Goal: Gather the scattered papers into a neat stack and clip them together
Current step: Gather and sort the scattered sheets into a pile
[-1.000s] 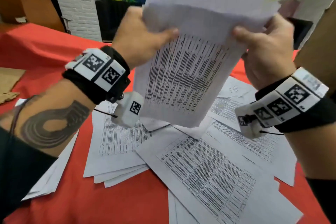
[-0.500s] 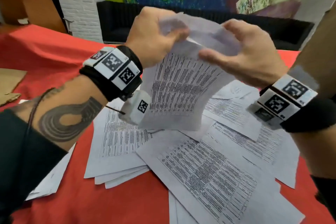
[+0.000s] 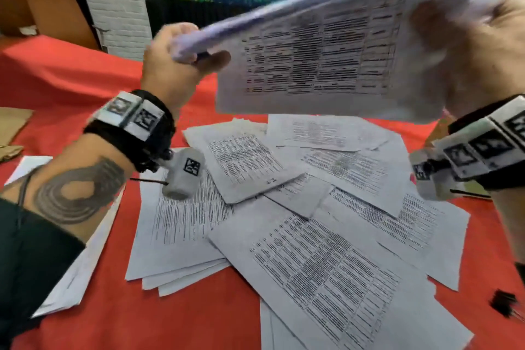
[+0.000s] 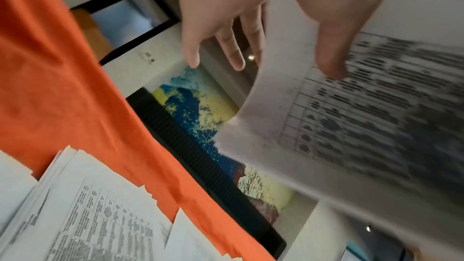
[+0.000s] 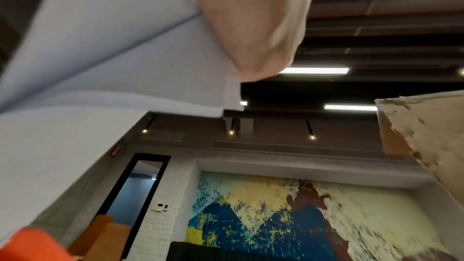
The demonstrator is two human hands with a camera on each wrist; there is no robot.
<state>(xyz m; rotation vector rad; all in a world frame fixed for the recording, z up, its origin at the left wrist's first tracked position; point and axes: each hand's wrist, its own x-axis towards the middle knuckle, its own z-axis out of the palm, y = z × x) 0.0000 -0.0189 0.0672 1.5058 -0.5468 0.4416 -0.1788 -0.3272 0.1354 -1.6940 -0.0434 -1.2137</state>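
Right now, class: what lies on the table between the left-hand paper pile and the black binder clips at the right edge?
In the head view, overlapping printed sheets cover the red tablecloth between the left pile and the binder clips.

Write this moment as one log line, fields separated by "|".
left hand: grips bundle | right hand: grips bundle | bundle: raised over table | loose sheets: scattered | clip: on table, unused

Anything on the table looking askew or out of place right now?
Yes. The loose papers still sprawl over the red tablecloth, fanned and overlapping at odd angles. Both hands hold the gathered sheets tilted in the air, and the black binder clips lie unused at the right edge.
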